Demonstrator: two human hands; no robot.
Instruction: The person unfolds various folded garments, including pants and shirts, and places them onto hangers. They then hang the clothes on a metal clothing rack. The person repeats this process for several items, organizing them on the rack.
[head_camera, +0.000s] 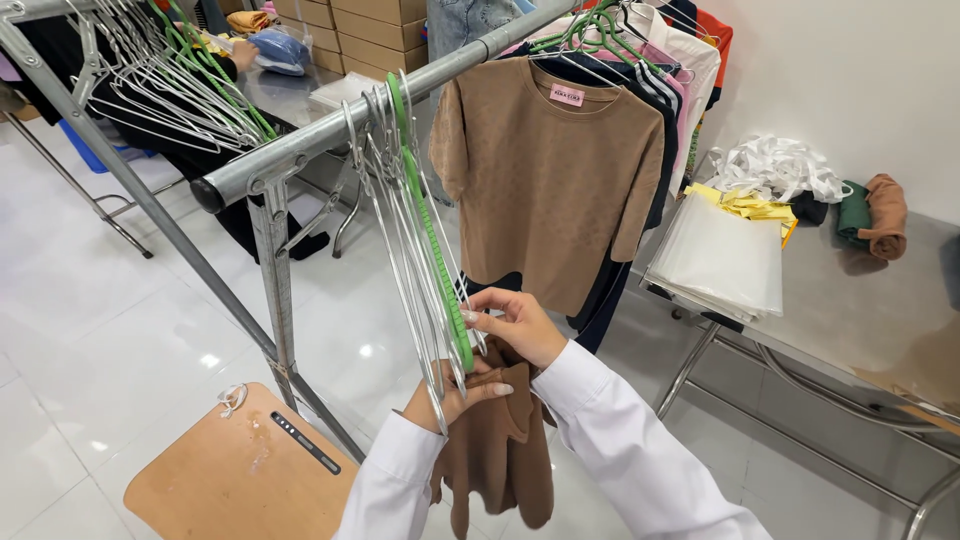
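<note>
My left hand (455, 398) grips a brown garment (500, 455) that hangs down in front of me, its thumb across the lower ends of several wire hangers (415, 250). My right hand (518, 322) pinches the bottom of those hangers, at a green one (435, 250) among the silver ones. The bunch hangs from a grey metal rail (330, 130) that runs diagonally up to the right. Both my sleeves are white. A brown T-shirt (545, 180) hangs on the same rail just beyond, with several more garments behind it.
A wooden stool seat (240, 480) stands at the lower left by the rack's legs. At the right a steel table (870, 310) holds a stack of clear bags (720, 262), yellow bags, white strips and folded cloths. More empty hangers (170, 70) hang at the upper left.
</note>
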